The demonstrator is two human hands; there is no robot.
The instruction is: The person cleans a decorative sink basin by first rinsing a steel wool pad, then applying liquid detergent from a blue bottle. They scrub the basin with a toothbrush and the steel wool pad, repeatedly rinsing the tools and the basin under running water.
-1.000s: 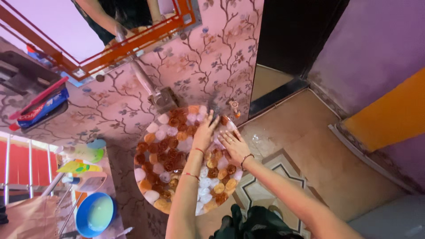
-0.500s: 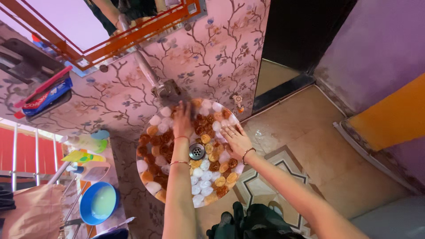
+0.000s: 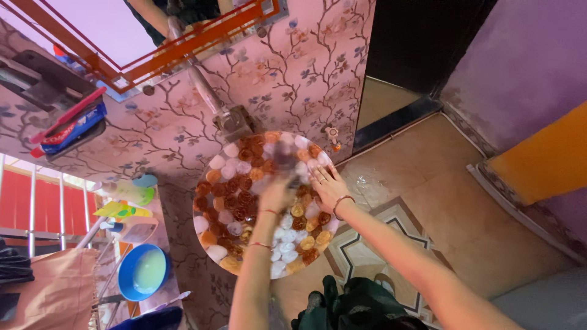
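Far left: one brown cloth or bag (image 3: 52, 287), one blue bowl (image 3: 142, 272) w/ pale liquid just right of it, approx. two yellow-green bottles (image 3: 125, 201) above the bowl. Upper left: one rack (image 3: 58, 116) on the floral wall holding a red-and-blue tube (image 3: 70, 129); above it one mirror w/ orange frame (image 3: 183, 43). Below the mirror, one metal tap (image 3: 229, 119) on the wall, right over one round basin (image 3: 211, 195) patterned w/ brown, orange and white rosettes. Inside the basin, left hand (image 3: 276, 194) reaching toward the back rim, blurred w/ motion; something dark and smeared at the fingers (image 3: 286, 160), prob. held, but grip and how far open can't be told. Two thin bands on the left wrist. Just right, touching-close to the left hand, right hand (image 3: 328, 184) flat on the basin's right rim, fingers spread, holding nothing; one bangle on that wrist. One small valve knob (image 3: 332, 135) on the wall just beyond the rim. Bottom centre: dark green garment (image 3: 351, 305). Right: tan tiled floor (image 3: 465, 226) w/ one star-shaped inlay, one dark doorway (image 3: 422, 49), purple wall w/ one orange panel (image 3: 544, 159).
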